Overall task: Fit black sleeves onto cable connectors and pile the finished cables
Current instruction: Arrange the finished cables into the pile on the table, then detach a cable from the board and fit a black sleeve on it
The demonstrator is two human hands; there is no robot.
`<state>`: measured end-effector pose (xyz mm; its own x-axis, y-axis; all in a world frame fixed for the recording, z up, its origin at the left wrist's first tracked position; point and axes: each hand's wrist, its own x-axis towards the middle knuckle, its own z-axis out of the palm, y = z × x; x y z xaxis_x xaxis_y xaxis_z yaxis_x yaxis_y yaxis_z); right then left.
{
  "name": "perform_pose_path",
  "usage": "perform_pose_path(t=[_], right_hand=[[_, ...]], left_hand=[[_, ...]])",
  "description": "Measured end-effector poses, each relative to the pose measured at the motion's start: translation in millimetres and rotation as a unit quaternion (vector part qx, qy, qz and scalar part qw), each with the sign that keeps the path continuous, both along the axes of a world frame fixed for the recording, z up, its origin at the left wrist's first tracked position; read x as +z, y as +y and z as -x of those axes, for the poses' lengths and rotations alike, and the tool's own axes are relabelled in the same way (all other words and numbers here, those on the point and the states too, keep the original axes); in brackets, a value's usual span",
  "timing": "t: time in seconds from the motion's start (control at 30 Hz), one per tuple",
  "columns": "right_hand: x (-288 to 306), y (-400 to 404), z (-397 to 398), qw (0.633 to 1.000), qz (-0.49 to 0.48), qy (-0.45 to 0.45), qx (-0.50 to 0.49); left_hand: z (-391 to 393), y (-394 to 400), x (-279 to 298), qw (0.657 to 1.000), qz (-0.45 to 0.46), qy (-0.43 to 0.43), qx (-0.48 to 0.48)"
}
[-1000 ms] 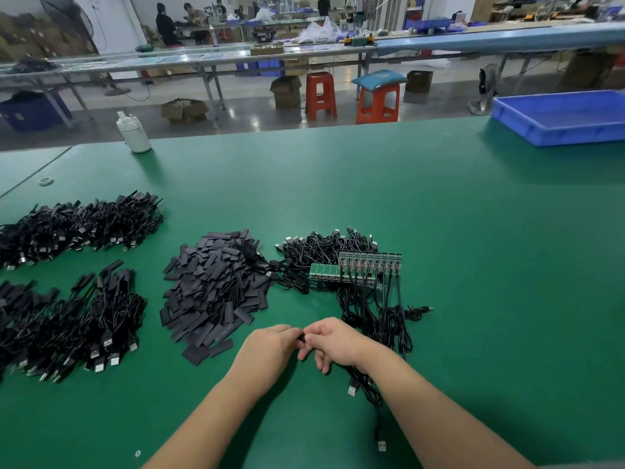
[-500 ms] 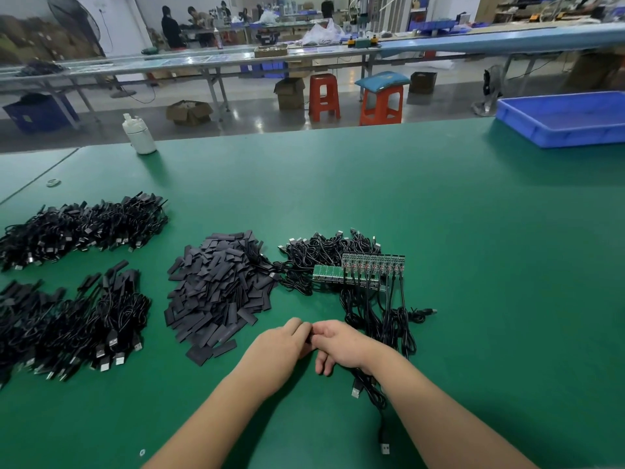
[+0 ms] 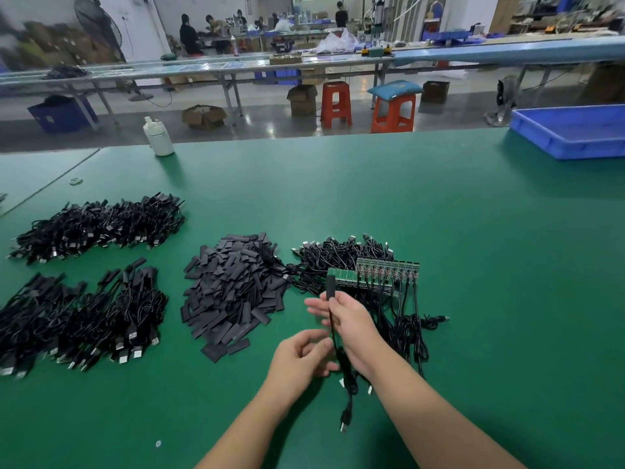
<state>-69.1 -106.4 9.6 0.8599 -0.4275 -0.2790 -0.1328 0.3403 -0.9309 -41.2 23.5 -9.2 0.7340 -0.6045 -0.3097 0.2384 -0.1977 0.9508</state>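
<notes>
Right hand (image 3: 351, 330) pinching sleeved cable (image 3: 333, 319) | left hand (image 3: 297, 362) hanging loosely curled, holding nothing | Risk: dangling tail snagging unfinished cables (image 3: 338, 258).

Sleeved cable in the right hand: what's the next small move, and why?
Probably carry it left and drop it on the near-left pile of finished cables. The right hand holds the cable upright with the black sleeve already on its connector end, and the left hand seems to hold nothing.
</notes>
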Motion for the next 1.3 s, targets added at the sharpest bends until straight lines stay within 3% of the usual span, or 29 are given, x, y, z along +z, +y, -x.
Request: perform_pose_path(t=[0.3,0.33,0.4,0.47,0.53,0.6,0.67,0.73,0.83,0.9,0.97,1.07,1.2,1.3], right_hand=[[29.2,25.2,-17.7,0.998,-0.047,-0.052,-0.009],[33.2,26.6,-17.7,0.999,-0.008,-0.043,0.002],[39.2,20.9,-15.7,0.983,0.183,-0.010,0.019],[43.0,2.7,-11.4,0.891,0.454,0.016,0.002],[49.3,-22.5,-5.3,0.774,0.631,0.024,-0.047],[52.8,-50.9,-2.0,0.718,0.687,0.093,-0.056],[55.3,-74.4,-0.6,0.704,0.679,0.207,-0.009],[54.8,-89.6,1.9,0.719,0.640,0.268,0.029],[54.9,-98.0,7.7,0.739,0.626,0.248,0.020],[56.6,-98.3,10.8,0.746,0.626,0.229,0.015],[58.2,-95.8,12.5,0.756,0.619,0.212,0.019],[61.7,-90.4,14.3,0.763,0.617,0.191,0.023],[67.3,-83.8,16.2,0.765,0.618,0.172,0.051],[71.4,-79.8,17.7,0.770,0.615,0.160,0.064]], left_hand=[[-15.4,18.0,22.2,0.998,0.006,-0.059,0.014],[-19.3,21.5,24.2,0.997,-0.004,-0.074,0.021],[-33.3,31.9,30.8,0.993,-0.025,-0.102,0.049],[-56.2,49.1,38.8,0.981,-0.074,-0.157,0.087],[-87.7,74.2,46.1,0.952,-0.149,-0.232,0.135],[-123.0,104.0,51.9,0.909,-0.228,-0.296,0.182],[-158.6,133.4,53.9,0.854,-0.315,-0.354,0.214],[-187.7,159.5,51.0,0.792,-0.424,-0.382,0.216],[-202.6,172.7,47.5,0.701,-0.545,-0.419,0.188],[-197.6,156.3,46.6,0.669,-0.541,-0.478,0.176],[-179.1,123.1,46.9,0.687,-0.471,-0.534,0.144],[-134.1,56.1,55.0,0.766,-0.317,-0.557,0.036],[-66.7,-32.2,60.7,0.857,-0.197,-0.466,-0.100],[-35.3,-73.5,57.5,0.896,-0.182,-0.394,-0.098]])
